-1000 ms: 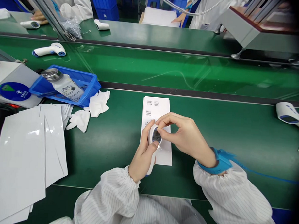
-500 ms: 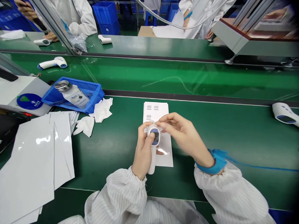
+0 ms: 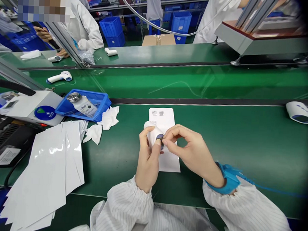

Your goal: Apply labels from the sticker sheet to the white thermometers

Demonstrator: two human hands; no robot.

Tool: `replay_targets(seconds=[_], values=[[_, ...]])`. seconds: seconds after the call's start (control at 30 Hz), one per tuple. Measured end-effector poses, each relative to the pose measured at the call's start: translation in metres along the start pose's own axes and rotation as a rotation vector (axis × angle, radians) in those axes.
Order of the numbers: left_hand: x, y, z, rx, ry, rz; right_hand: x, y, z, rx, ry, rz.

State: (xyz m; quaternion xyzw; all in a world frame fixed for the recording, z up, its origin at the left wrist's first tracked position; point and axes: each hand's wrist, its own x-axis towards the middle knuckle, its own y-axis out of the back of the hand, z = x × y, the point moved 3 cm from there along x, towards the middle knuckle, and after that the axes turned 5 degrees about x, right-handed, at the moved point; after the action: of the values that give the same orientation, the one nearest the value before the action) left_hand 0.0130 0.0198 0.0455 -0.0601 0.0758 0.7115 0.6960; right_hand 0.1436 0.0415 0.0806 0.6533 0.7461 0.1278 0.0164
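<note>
My left hand [image 3: 147,159] is shut around a white handheld infrared thermometer [image 3: 153,135], whose dark display faces my right hand and is partly covered by fingers. The fingertips of my right hand [image 3: 190,150] pinch at the edge of that display. Whether they hold a thin film there is too small to tell. Beneath both hands lies a stack of white printed label sheets [image 3: 164,126] on the green conveyor belt [image 3: 231,148]. A blue wrist strap [image 3: 226,180] circles my right wrist.
To the left are glossy white sheets [image 3: 50,165], white wipes [image 3: 108,118], and a blue tray [image 3: 100,103] holding a labelled bottle. A white machine [image 3: 30,106] stands beyond them. Another thermometer [image 3: 300,113] lies at the right, with co-workers across the belts.
The thermometer has tipped over, its handle no longer showing below my left hand. My right fingertips have come down onto its display. The whole view has shifted, showing more of the far side.
</note>
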Motion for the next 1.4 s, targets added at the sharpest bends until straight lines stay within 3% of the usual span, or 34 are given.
replay_targets(seconds=[0.33, 0.47, 0.53, 0.63, 0.77, 0.93, 1.07, 1.2, 1.33, 1.4], values=[[0.001, 0.001, -0.002, -0.008, 0.036, -0.010, -0.005, -0.005, 0.003, 0.014, -0.103, -0.058], [0.002, 0.003, -0.004, -0.050, 0.112, -0.067, 0.000, -0.002, 0.013, 0.245, -0.285, -0.072], [0.002, 0.004, -0.004, -0.111, 0.171, -0.121, 0.003, 0.001, 0.018, 0.318, -0.310, -0.038], [0.001, 0.005, -0.002, -0.196, 0.239, -0.209, 0.005, 0.005, 0.019, 0.209, -0.203, 0.029], [-0.003, 0.004, 0.002, -0.183, 0.195, -0.276, 0.002, -0.005, 0.012, -0.007, 0.029, -0.085], [-0.011, 0.002, 0.007, -0.094, 0.164, -0.201, -0.001, -0.011, 0.002, -0.058, 0.263, 0.010], [-0.016, 0.001, 0.011, -0.062, 0.154, -0.124, -0.004, -0.010, 0.000, -0.088, 0.337, 0.082], [-0.014, 0.002, 0.005, -0.084, 0.190, -0.099, -0.007, -0.013, 0.009, -0.053, 0.209, 0.097], [-0.006, 0.001, -0.001, -0.269, 0.186, -0.058, -0.016, -0.023, 0.021, 0.260, -0.142, -0.002], [0.000, 0.000, -0.003, -0.405, 0.183, -0.019, -0.025, -0.029, 0.026, 0.341, -0.319, -0.120]])
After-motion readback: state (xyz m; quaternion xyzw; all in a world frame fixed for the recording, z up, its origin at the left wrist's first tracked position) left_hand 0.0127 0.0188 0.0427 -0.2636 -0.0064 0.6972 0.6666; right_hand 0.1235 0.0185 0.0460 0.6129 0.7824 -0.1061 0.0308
